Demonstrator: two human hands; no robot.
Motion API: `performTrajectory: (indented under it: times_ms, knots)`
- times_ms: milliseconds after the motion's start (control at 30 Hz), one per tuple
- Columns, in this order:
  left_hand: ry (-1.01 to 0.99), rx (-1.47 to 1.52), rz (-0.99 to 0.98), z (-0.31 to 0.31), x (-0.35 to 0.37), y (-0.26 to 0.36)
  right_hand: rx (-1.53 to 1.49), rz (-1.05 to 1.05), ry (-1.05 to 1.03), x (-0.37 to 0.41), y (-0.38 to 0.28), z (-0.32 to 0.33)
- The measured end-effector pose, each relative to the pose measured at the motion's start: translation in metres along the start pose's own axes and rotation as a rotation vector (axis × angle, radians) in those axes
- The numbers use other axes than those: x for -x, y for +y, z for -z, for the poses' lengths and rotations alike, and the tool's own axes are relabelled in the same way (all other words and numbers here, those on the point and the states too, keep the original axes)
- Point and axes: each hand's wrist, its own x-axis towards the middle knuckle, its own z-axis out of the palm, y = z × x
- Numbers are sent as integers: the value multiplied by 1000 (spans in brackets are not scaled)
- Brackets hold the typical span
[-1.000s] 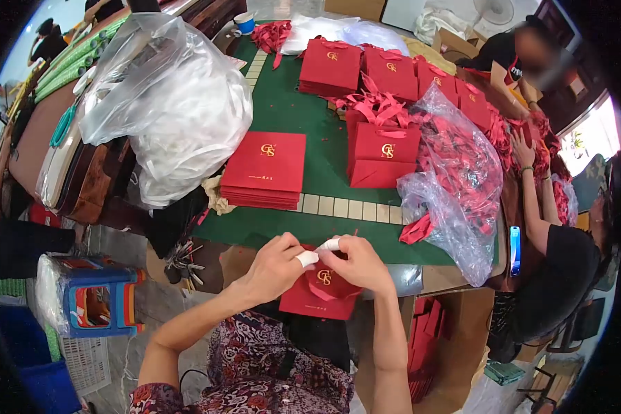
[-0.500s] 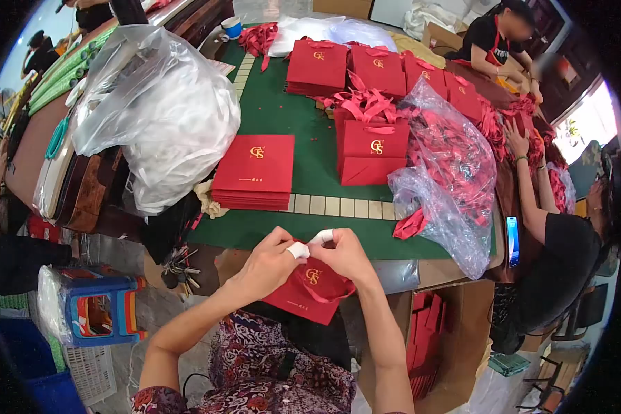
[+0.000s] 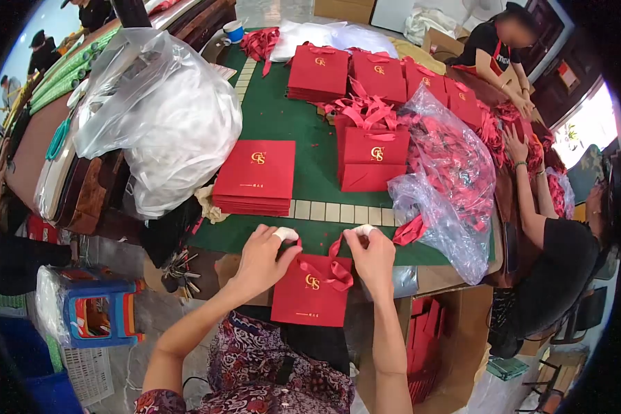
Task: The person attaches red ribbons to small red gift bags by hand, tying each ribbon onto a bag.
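A flat red paper bag (image 3: 309, 303) with gold lettering hangs at the table's front edge, just above my lap. My left hand (image 3: 263, 261) is closed at its upper left corner, pinching a bit of red ribbon between thumb and finger. On the other side, my right hand (image 3: 372, 259) pinches the ribbon handle (image 3: 337, 270), which loops and twists across the bag's upper front. White wrapping covers a finger on each hand. Just beyond my left hand lies a stack of flat red bags (image 3: 255, 169) without visible handles.
Finished-looking bags with ribbons (image 3: 374, 148) stand on the green table mat (image 3: 283, 114). A clear plastic bag of red ribbons (image 3: 455, 159) lies right, a large bag of white material (image 3: 179, 117) left. Below right is a cardboard box (image 3: 462, 338). Co-workers' arms (image 3: 528, 186) reach in at right.
My hands were close together at the bag's top and have moved apart. The ribbon now stretches up to my right hand, and the bag hangs straighter. A phone screen at right has gone dark.
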Motion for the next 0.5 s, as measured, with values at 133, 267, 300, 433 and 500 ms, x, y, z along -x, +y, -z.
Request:
performTrajectory:
  times_ms: [133,267,300,433,500]
  knots:
    - [11,-227,91,-19,-10,5,160,9,0,3,1,-13]
    - [4,-210,153,-31,-16,0,173,68,-2,2,5,-24]
    - [4,-211,156,-34,-15,-2,127,71,-25,2,5,-24]
    - [39,0,189,-41,-12,-2,-129,47,-101,5,5,-20]
    - [76,118,190,-41,-12,5,-226,18,-168,5,4,-16]
